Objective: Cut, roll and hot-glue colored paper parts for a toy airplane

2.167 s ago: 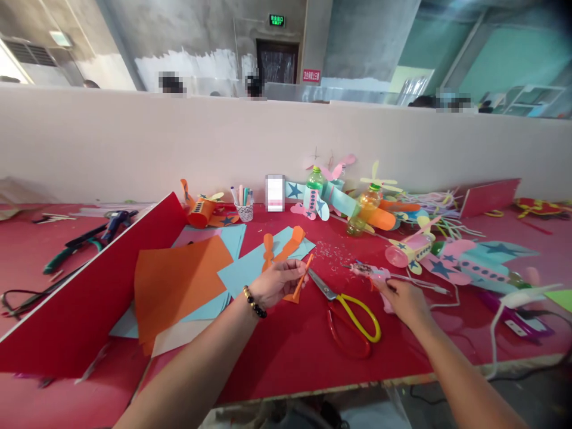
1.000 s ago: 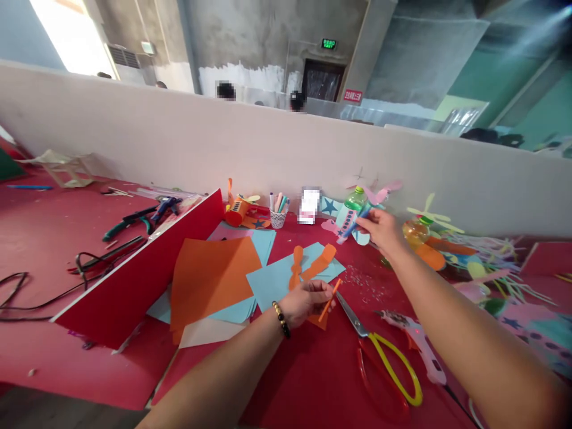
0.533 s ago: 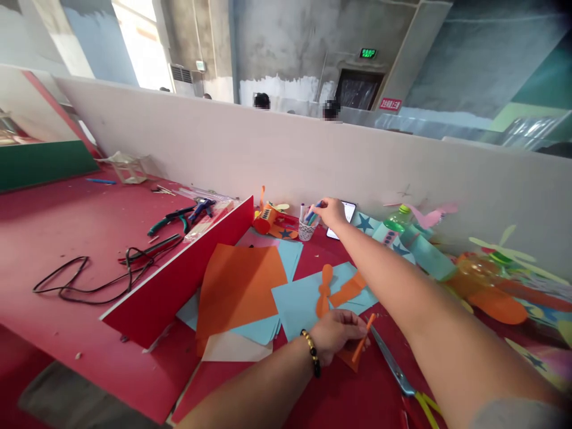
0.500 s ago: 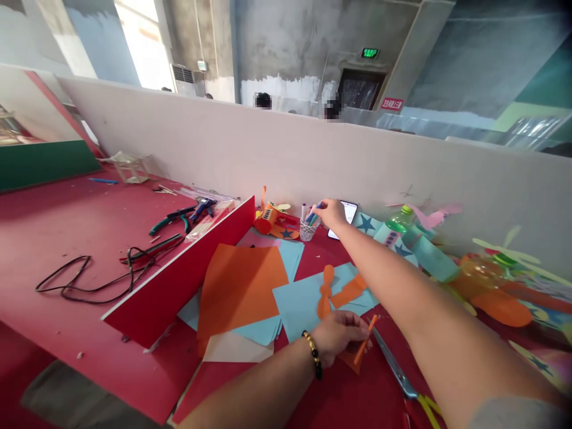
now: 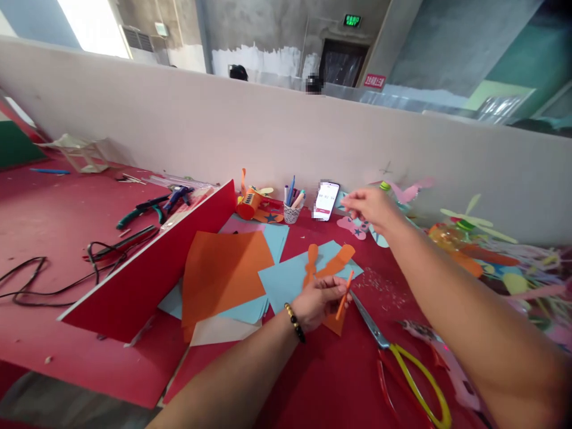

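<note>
My left hand (image 5: 324, 301), with a beaded bracelet on its wrist, pinches a narrow orange paper strip (image 5: 344, 295). Below the fingers a pointed piece of orange paper (image 5: 335, 325) shows; I cannot tell if it is joined to the strip. My right hand (image 5: 369, 208) is raised right of the phone (image 5: 327, 201), fingers loosely bent and nothing visible in them. A patterned cup (image 5: 292, 213) of markers stands left of the phone, a blue marker (image 5: 291, 189) upright in it. Orange propeller-shaped cutouts (image 5: 337, 262) lie on light blue paper (image 5: 281, 289).
Scissors (image 5: 379, 339) with yellow and red handles lie to the right, near a pink glue gun (image 5: 447, 363). Orange sheets (image 5: 227, 274) lean toward a red divider (image 5: 147, 280). Pliers (image 5: 143, 211) and a black cable (image 5: 27, 298) lie beyond it. Bottle crafts (image 5: 449, 238) stand far right.
My right hand has let go of the blue marker in the cup and moved right, past the phone. The left hand still holds the orange strip. The view has shifted right.
</note>
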`<state>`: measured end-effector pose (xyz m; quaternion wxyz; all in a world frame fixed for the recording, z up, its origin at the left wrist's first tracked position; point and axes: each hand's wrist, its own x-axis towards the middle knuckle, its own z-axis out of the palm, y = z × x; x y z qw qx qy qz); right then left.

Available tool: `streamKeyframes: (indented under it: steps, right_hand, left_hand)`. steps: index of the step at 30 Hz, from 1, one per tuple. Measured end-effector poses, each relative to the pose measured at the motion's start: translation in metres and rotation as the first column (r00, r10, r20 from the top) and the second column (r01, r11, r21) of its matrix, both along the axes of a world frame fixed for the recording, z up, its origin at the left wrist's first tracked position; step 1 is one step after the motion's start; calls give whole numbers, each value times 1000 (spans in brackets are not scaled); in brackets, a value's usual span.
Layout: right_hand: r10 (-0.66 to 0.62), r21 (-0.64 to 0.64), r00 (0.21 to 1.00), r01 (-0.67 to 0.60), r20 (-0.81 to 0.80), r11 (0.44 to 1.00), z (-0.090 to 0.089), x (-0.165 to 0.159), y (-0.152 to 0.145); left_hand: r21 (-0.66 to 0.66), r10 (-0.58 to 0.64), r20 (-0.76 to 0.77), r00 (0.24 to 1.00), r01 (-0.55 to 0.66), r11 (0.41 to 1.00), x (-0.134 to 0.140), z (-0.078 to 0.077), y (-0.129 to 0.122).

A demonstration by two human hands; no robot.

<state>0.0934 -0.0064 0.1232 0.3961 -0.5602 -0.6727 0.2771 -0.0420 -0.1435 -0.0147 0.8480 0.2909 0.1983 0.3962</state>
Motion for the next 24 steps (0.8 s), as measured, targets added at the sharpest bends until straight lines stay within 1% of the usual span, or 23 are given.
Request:
streamKeyframes:
  steps: [2,3,4,5,6,8,11,15,18,21,23,24]
  right_hand:
    - [37,-63,997,-41,-67,997,-14,28,-54]
    - [27,-100,994,-37,-106,994,-24,38,-80]
    - [-12,-120,987,-8,-162,993,-36,44,-104]
    - [-23,-146,975,-10,-220,989,-47,47,-125]
    - [-38,-156,959,-6,-279,988,-57,47,-142]
    - [-60,-171,919,-8,-391,985,-73,42,-164]
    - [-85,-140,884,23,-460,990,-84,32,-173]
    - [-101,-98,873,61,-477,993,-89,24,-170]
    - [-102,-72,882,78,-459,994,-91,24,-170]
    - [-146,14,923,161,-355,987,-90,29,-174]
    - [-219,98,949,246,-226,964,-87,37,-177]
    - [-274,131,949,295,-159,946,-86,41,-178]
  left_hand:
    - [19,-36,69,997,35,999,-2,4,-2]
    - [31,-53,96,994,50,998,-2,6,-3]
    - [44,-68,115,991,63,997,-3,8,-5]
    - [58,-79,125,989,72,996,-3,10,-6]
    - [73,-86,128,988,77,994,-3,11,-8]
    - [101,-91,113,989,80,992,-3,13,-10]
    - [139,-88,62,994,79,987,-3,15,-11]
    - [186,-89,6,996,86,979,-3,16,-12]
    - [214,-74,-11,997,75,974,-3,15,-11]
    - [213,-43,-16,999,46,976,-3,13,-10]
    - [205,-27,-16,1000,30,978,-4,11,-8]
    - [200,-20,-16,1000,22,980,-4,11,-8]
